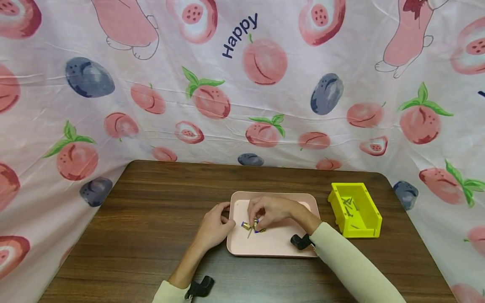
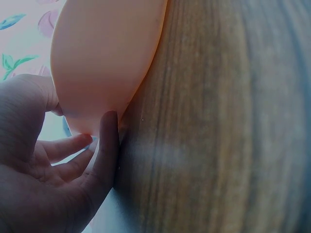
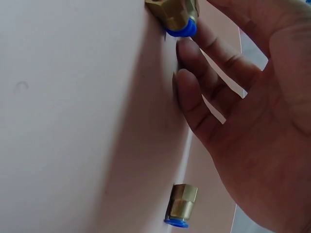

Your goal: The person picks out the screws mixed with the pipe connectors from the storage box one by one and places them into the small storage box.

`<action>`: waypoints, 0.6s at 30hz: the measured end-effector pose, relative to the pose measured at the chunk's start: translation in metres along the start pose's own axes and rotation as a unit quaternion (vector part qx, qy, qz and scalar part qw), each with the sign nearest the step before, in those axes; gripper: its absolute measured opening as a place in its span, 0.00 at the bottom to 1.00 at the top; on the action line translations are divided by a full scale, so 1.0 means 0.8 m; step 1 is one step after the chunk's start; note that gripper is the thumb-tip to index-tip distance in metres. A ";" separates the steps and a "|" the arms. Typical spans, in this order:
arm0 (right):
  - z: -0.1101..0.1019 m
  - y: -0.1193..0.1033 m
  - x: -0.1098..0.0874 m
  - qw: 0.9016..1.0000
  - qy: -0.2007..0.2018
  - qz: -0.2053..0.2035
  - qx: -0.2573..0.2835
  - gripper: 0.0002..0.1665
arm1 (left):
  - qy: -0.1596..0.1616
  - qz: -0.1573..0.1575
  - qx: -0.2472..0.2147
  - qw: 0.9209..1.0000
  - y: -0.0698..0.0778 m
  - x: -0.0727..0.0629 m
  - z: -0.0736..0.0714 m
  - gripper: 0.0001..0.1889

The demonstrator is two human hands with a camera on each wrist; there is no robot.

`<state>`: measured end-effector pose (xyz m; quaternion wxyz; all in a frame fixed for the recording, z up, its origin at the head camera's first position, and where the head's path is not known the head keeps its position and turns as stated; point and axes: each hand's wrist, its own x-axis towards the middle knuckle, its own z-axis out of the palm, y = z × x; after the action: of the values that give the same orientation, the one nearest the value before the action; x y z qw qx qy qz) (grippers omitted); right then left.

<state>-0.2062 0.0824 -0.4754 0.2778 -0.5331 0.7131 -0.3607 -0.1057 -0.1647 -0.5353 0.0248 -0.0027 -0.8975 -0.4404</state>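
My left hand (image 1: 215, 227) holds the left side of a pink tray (image 1: 280, 248), its thumb at the rim. In the left wrist view its fingers (image 2: 109, 141) lie against the tray's outer wall, low by the table. My right hand (image 1: 274, 209) reaches down into the tray with bent fingers, among several brass fittings (image 1: 246, 226) with blue collars. A thin metal screw (image 1: 249, 233) lies beside them. In the right wrist view one brass fitting (image 3: 182, 203) lies apart from the fingers. The thumb and index fingertips are out of that view, so any grip is hidden.
A yellow bin (image 1: 369, 208) with several screws (image 1: 348, 206) stands right of the tray on the brown wooden table (image 1: 170, 185). Behind the table hangs a fruit-patterned cloth (image 1: 227, 147). Each wrist wears a black camera mount (image 1: 202, 287).
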 end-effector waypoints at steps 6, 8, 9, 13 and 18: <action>0.002 -0.005 0.004 0.999 -0.003 0.020 -0.031 0.08 | 0.001 0.001 -0.001 1.000 -0.001 0.001 0.002 0.30; 0.002 -0.007 0.005 0.999 -0.006 0.022 -0.047 0.09 | 0.002 0.002 -0.003 1.000 0.000 0.000 0.002 0.30; 0.002 -0.007 0.005 0.998 -0.007 0.023 -0.054 0.10 | 0.002 0.003 -0.003 1.000 0.000 0.000 0.002 0.31; 0.001 -0.010 0.006 0.997 -0.017 0.029 -0.063 0.12 | 0.005 0.005 -0.003 1.000 0.001 -0.001 0.002 0.31; 0.001 -0.014 0.008 0.997 -0.028 0.043 -0.056 0.12 | 0.008 0.008 -0.006 1.000 -0.002 -0.002 0.003 0.30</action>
<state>-0.2011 0.0739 -0.4670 0.2829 -0.5266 0.7463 -0.2927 -0.1042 -0.1635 -0.5384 0.0359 -0.0064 -0.8947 -0.4452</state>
